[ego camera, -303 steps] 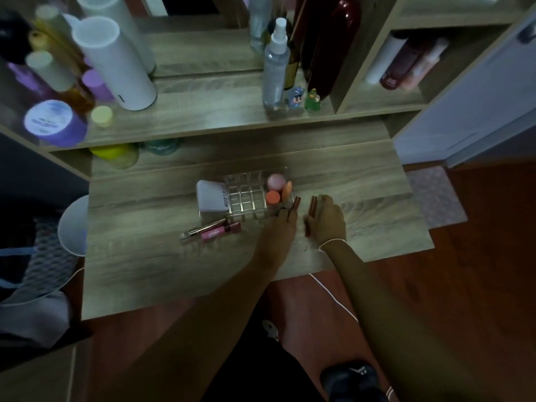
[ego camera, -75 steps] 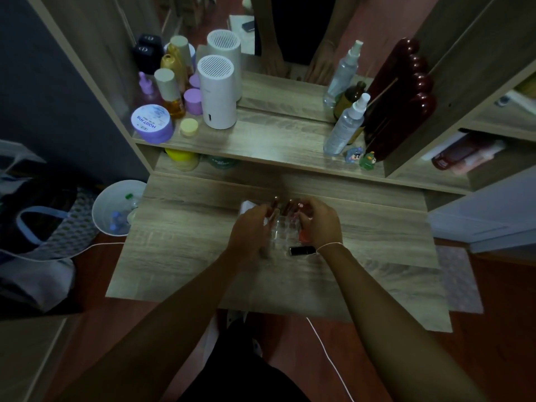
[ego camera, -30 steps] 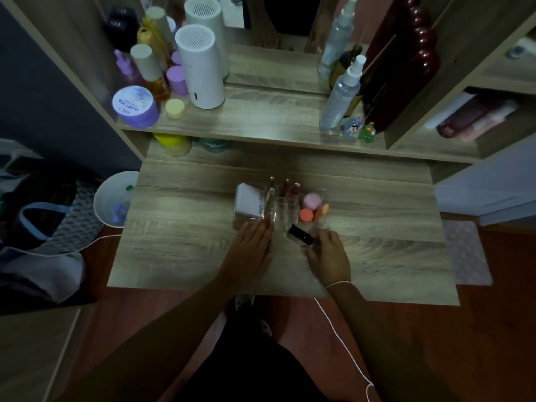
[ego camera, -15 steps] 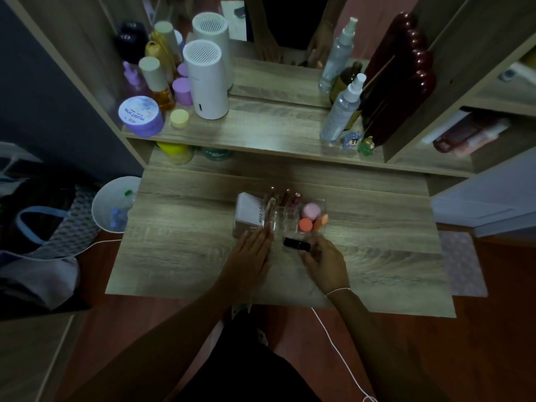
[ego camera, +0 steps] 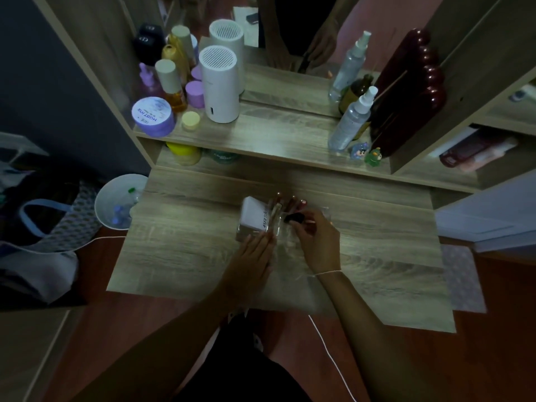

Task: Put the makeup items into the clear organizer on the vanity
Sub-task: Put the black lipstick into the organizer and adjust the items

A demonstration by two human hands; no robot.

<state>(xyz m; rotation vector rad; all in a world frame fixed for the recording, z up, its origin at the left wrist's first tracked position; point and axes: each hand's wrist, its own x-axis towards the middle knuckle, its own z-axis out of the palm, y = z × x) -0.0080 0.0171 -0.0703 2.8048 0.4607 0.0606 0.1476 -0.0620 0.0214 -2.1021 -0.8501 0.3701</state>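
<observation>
A clear plastic compartmented organizer [ego camera: 255,235] was found on the pale wood-grain vanity top [ego camera: 179,250], toward its middle. A white rectangular box with dark lettering [ego camera: 255,217] was seen standing in the organizer's left part, and several slim lipstick tubes with reddish caps [ego camera: 290,203] were seen upright in the far cells. A small black cylindrical makeup item [ego camera: 294,218] was held pinched between the fingertips of the right hand [ego camera: 317,242], just above the organizer's near-right cells; that hand was closed around the item. The left hand [ego camera: 251,258] was laid flat, fingers extended, on the vanity top at the organizer's near edge, with its fingertips touching the clear wall. On the far shelf a white cylindrical appliance with a slotted top [ego camera: 221,84] was noted.
</observation>
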